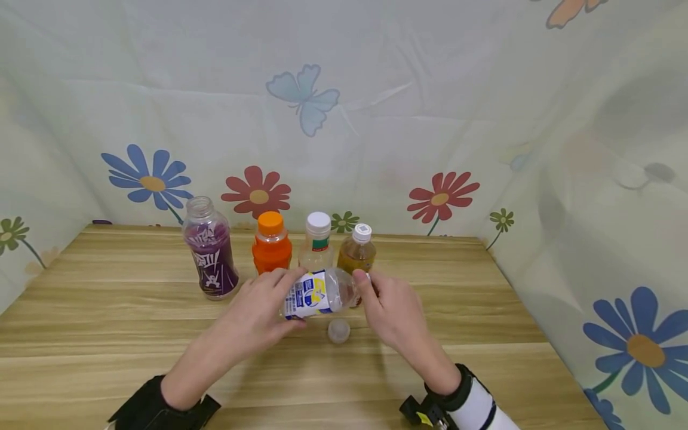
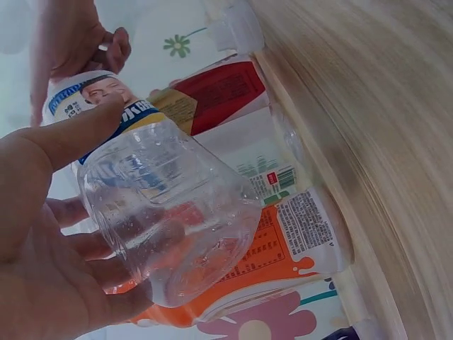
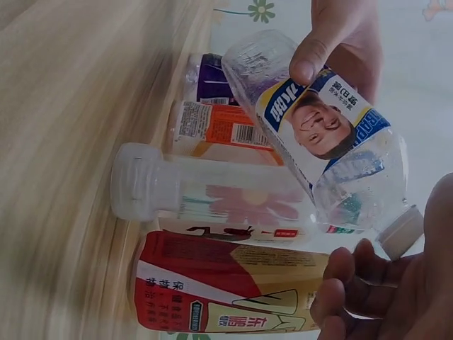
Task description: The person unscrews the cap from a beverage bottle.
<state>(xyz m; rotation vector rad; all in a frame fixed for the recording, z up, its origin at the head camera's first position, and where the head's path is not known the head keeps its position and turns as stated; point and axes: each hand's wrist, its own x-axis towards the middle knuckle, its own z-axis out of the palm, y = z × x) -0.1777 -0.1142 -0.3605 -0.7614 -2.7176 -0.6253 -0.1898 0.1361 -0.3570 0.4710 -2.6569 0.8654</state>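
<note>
My left hand [image 1: 263, 304] grips a clear plastic bottle [image 1: 312, 294] with a white, blue and yellow label, fingers and thumb round its body. Raised above the table, the bottle lies tilted almost sideways, its neck toward the right. It looks drained, with droplets inside its transparent wall [image 2: 170, 205] in the left wrist view. At the neck end, my right hand [image 1: 395, 310] pinches the pale cap [image 3: 402, 232] between thumb and curled fingers. Below the bottle, a small translucent round piece [image 1: 338, 330] sits on the wooden table [image 1: 301, 394].
Behind the hands stand a purple bottle [image 1: 212, 257] with an uncapped mouth, an orange bottle [image 1: 271, 248] with an orange cap, a clear white-capped bottle [image 1: 317, 242] and an amber drink bottle [image 1: 357, 251]. A flower-printed cloth [image 1: 349, 137] hangs along the table's back and sides.
</note>
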